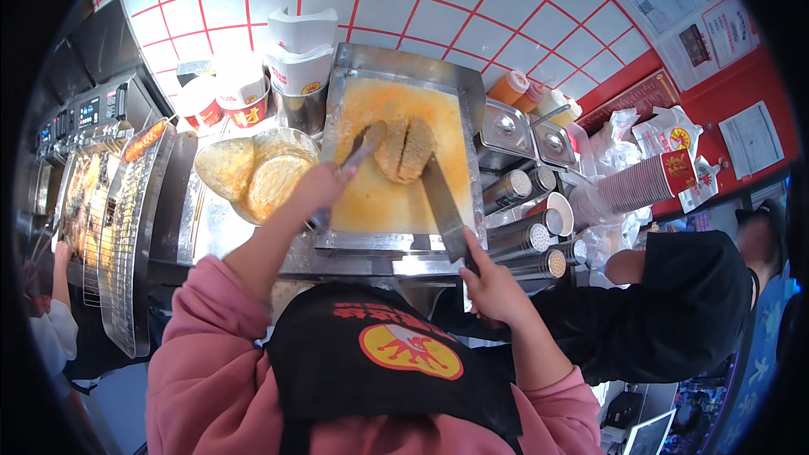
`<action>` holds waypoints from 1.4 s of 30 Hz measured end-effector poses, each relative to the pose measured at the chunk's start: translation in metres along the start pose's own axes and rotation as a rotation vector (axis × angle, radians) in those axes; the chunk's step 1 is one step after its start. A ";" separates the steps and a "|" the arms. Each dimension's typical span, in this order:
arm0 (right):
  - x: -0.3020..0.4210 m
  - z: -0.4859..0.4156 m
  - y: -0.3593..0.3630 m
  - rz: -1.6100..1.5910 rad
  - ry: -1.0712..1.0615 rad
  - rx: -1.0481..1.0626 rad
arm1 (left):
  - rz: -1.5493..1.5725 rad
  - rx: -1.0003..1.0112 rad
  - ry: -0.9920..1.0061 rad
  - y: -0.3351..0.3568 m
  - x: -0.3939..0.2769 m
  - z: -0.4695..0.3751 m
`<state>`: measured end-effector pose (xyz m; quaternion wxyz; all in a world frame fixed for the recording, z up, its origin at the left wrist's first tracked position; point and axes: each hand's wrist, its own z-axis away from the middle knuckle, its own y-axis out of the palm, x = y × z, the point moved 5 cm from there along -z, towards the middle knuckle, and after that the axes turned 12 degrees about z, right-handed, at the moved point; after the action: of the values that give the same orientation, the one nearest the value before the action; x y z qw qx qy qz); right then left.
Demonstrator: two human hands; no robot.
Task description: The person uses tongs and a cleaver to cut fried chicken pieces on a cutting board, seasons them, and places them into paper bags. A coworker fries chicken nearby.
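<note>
A breaded, fried cutlet lies on the yellow cutting board, with a dark lengthwise cut through it. My right hand grips the handle of a wide-bladed knife, whose tip touches the cutlet's lower right side. My left hand is closed on metal tongs, their end at the cutlet's left edge. The board sits in a metal tray with raised walls. Left of it are a metal bowl and a pale, flour-dusted mass that I cannot identify exactly.
Wire racks and fryers stand left, where another person's arm shows. Paper sleeves stand behind. On the right are shakers, lidded metal containers, sauce bottles, stacked paper cups and a person in black.
</note>
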<state>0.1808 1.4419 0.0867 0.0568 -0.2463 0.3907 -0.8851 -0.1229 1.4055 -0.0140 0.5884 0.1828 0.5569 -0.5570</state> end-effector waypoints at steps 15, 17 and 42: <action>0.035 -0.113 -0.096 0.340 -0.420 -0.196 | -0.510 -0.167 0.070 0.021 -0.054 0.046; 0.041 -0.138 -0.098 0.457 -0.456 -0.154 | -0.505 -0.189 0.057 0.025 -0.055 0.045; 0.047 -0.196 -0.086 0.413 -0.478 0.016 | -0.471 -0.242 -0.005 0.041 -0.044 0.043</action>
<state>0.0536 1.6169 0.0547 0.3276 -0.3623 0.4011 -0.7750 -0.0577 1.4024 0.0204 0.4614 -0.0252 0.6453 -0.6083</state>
